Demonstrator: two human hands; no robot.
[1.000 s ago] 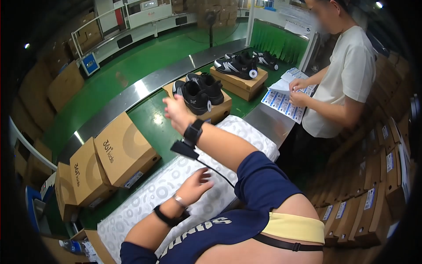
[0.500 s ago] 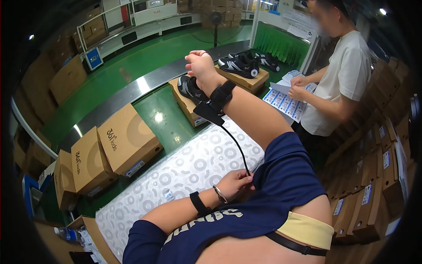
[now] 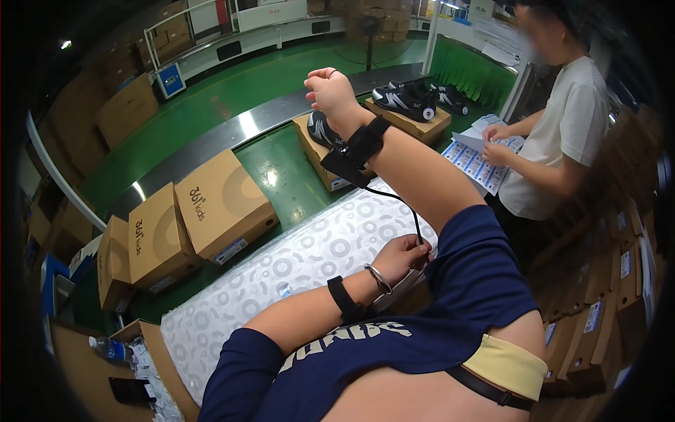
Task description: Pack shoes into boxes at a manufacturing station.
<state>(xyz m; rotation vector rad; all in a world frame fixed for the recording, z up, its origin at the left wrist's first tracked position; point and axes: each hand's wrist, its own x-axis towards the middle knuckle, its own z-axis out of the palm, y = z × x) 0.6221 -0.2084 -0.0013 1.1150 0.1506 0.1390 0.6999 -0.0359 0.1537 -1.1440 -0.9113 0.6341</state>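
Note:
My left hand (image 3: 406,257), with a silver bangle and a black strap on its wrist, pinches a thin black cable (image 3: 406,200) beside my right sleeve. The cable climbs to a black device (image 3: 349,165) strapped on my right wrist. My raised right hand (image 3: 332,97) is empty, its fingers loosely curled and slightly apart. Just behind it a black-and-grey shoe (image 3: 320,131), partly hidden, sits on a brown shoebox (image 3: 314,156). White sheets of patterned wrapping paper (image 3: 246,295) lie below my left arm.
Brown shoeboxes (image 3: 223,204) stand at left. An open carton (image 3: 151,337) holds small packets, with a water bottle (image 3: 110,348) and a black phone (image 3: 131,391). More shoes (image 3: 406,100) stand beyond a metal conveyor edge. A co-worker (image 3: 562,126) holds label sheets (image 3: 478,165); boxes (image 3: 590,337) are stacked at right.
The whole view has shifted, so things appear farther right. My left hand stays at the cable by the sleeve, and my right arm remains raised with its fingers slightly more curled.

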